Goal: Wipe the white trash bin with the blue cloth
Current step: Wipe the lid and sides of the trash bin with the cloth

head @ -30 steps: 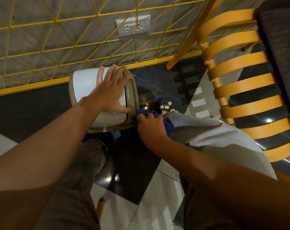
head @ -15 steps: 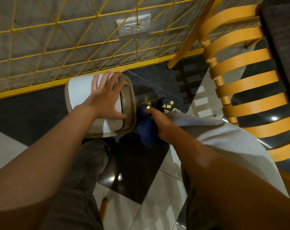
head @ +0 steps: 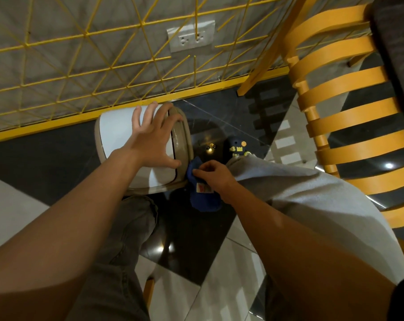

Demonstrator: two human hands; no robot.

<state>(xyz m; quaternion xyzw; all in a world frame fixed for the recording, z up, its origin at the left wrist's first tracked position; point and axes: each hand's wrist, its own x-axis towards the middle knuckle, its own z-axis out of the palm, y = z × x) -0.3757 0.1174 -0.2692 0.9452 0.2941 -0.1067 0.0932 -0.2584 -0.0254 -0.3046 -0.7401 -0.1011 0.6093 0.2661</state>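
Observation:
The white trash bin [head: 117,137] with a beige rim stands on the dark floor just below the yellow wall grid. My left hand [head: 153,140] rests spread on its white lid, fingers straight, thumb at the lid's near edge. The blue cloth [head: 202,196] hangs against the bin's right side, a small label showing on it. My right hand [head: 213,176] pinches the cloth's top right beside the bin's rim. The bin's body below the lid is hidden.
An orange slatted chair [head: 344,107] curves along the right. A wall socket [head: 191,38] sits behind the yellow wire grid [head: 85,72]. My knees, in grey trousers [head: 296,193], flank the bin. A blue shoe [head: 237,147] rests on the glossy black and white floor tiles.
My right hand has drawn back toward the bin's lower right rim, and the cloth now hangs lower with its label showing. My left hand stays spread on the lid.

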